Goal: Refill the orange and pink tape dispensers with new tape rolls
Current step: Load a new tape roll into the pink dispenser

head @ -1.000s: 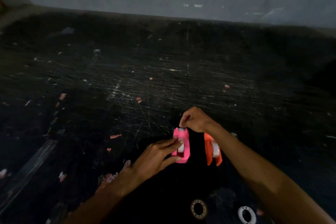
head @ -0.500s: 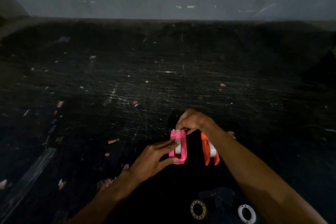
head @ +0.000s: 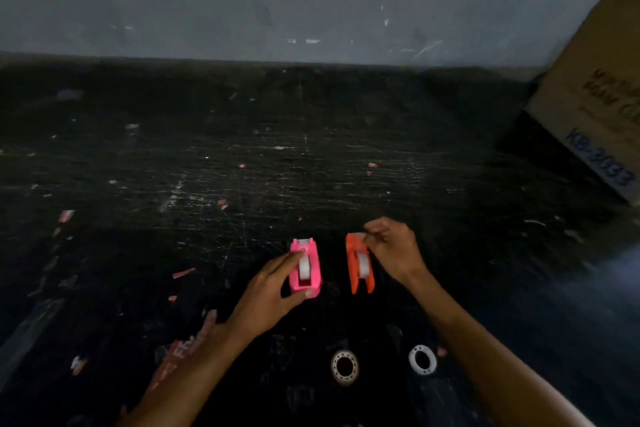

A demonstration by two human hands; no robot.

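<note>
The left hand [head: 273,291] is clamped around the pink dispenser [head: 304,269], thumb and fingers on its two ends. The right hand [head: 394,250] pinches at the far tip of the orange dispenser [head: 360,263], at 3 o'clock from the pink one. Both already carry a white roll, so probably only the tape ends remain. Two empty rings [head: 344,366] lie at 6 o'clock on the table [head: 207,184].

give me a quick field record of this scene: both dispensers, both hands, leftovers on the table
pink dispenser: on the table, white roll inside
orange dispenser: right of pink, apart, white roll inside
left hand: grips the pink dispenser's sides
right hand: fingers pinched at the orange dispenser's far end
empty cores: two rings, near edge
table: black, scratched
box: cardboard, far right
</note>
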